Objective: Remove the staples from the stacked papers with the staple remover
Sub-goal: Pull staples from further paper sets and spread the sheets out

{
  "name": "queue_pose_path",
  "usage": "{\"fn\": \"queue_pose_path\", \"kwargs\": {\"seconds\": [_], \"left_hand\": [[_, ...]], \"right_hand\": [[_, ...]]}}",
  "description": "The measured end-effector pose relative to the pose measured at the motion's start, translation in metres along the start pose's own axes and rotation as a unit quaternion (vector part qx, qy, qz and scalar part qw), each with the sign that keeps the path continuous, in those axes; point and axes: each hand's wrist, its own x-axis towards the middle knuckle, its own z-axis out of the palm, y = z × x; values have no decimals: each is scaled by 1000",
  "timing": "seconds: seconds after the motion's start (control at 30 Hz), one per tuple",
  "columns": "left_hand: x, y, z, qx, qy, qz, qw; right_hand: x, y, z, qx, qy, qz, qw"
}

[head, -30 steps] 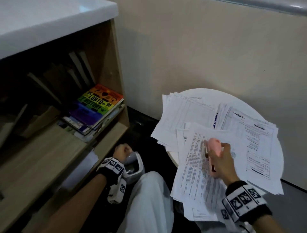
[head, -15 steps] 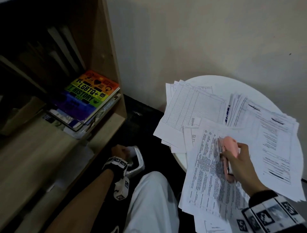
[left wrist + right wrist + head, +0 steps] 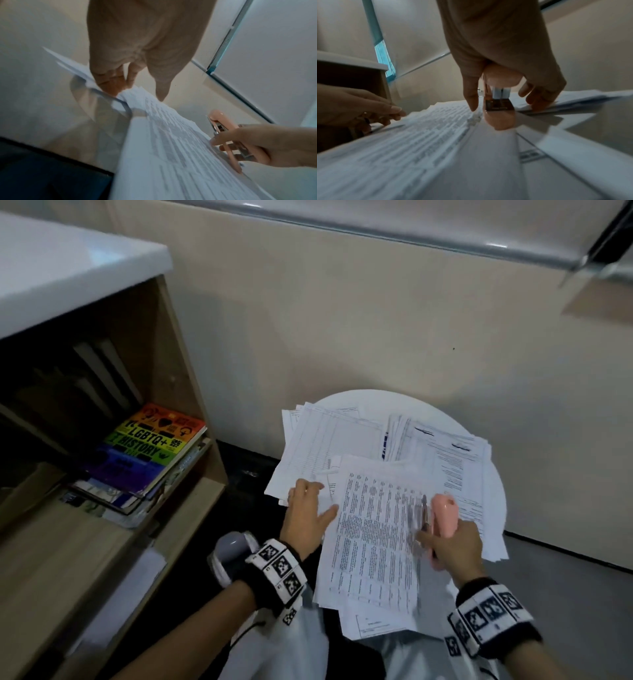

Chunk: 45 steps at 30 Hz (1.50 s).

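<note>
Right hand (image 3: 452, 546) grips staple remover (image 3: 444, 515); left hand (image 3: 306, 518) lies flat on papers (image 3: 373, 542).

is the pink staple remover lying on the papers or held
Held: the right hand grips the pink staple remover over the papers.

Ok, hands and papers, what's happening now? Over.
Left hand flat on white printed papers. Right hand grips pink plastic staple remover, resting on them. No staple visible; nothing in the way.
</note>
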Motion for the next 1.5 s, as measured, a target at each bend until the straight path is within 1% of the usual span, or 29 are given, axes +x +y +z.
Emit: {"fn": "queue_pose_path", "kwargs": {"seconds": [0.03, 0.07, 0.1, 0.23, 0.3, 0.37, 0.47, 0.53, 0.63, 0.7, 0.73, 0.8, 0.87, 0.93, 1.03, 1.13, 1.17, 1.27, 1.33, 1.4, 1.5], "left_hand": [[-1, 7, 11, 38, -38, -47, 997], [-2, 13, 20, 75, -62, -82, 992], [-3, 19, 28, 103, -71, -103, 987], [-4, 41, 45, 133, -41, -146, 979], [-2, 46, 48, 118, -37, -184, 975], [1, 45, 48, 74, -33, -202, 976], [2, 39, 45, -3, -45, -183, 982], [1, 34, 43, -31, -53, -156, 986], [1, 17, 49, -65, -36, -116, 990], [-1, 18, 47, -83, -27, -109, 990], [-3, 23, 42, -80, -40, -110, 990], [-6, 28, 32, -61, -65, -108, 990], [-5, 23, 27, -54, -69, -104, 991], [-3, 20, 26, -22, -67, -104, 992], [2, 22, 29, 8, -87, -126, 988], [9, 25, 32, 2, -93, -160, 983], [9, 26, 33, -1, -92, -162, 983], [4, 28, 32, -33, -73, -122, 989], [1, 29, 32, -40, -64, -138, 988], [-1, 30, 34, -33, -54, -168, 984], [1, 28, 38, -30, -36, -178, 983]], "right_hand": [[4, 7, -1, -15, 20, 4, 1000], [6, 12, -2, -27, 29, 6, 999], [9, 17, -2, -36, 27, 4, 999], [14, 21, 4, -3, 12, -5, 1000], [9, 17, 8, 11, 13, -13, 1000], [8, 17, 14, -6, 32, -13, 999], [8, 20, 18, -24, 56, -15, 998], [12, 22, 21, -18, 41, -29, 999], [24, 21, 20, -13, 32, 1, 999], [25, 14, 15, -42, 44, 9, 998], [26, 10, 12, -65, 50, -8, 997], [26, 3, 8, -107, 56, -71, 990], [28, 0, 5, -122, 61, -117, 984], [31, -2, 2, -124, 77, -143, 979], [35, -2, -5, -123, 93, -139, 978], [35, 0, -12, -137, 98, -129, 977], [34, 2, -14, -139, 94, -123, 978], [32, 8, -22, -113, 49, -114, 986], [31, 10, -27, -117, 24, -132, 984], [31, 7, -28, -145, 6, -172, 974], [35, -3, -24, -176, -22, -207, 962]]}}
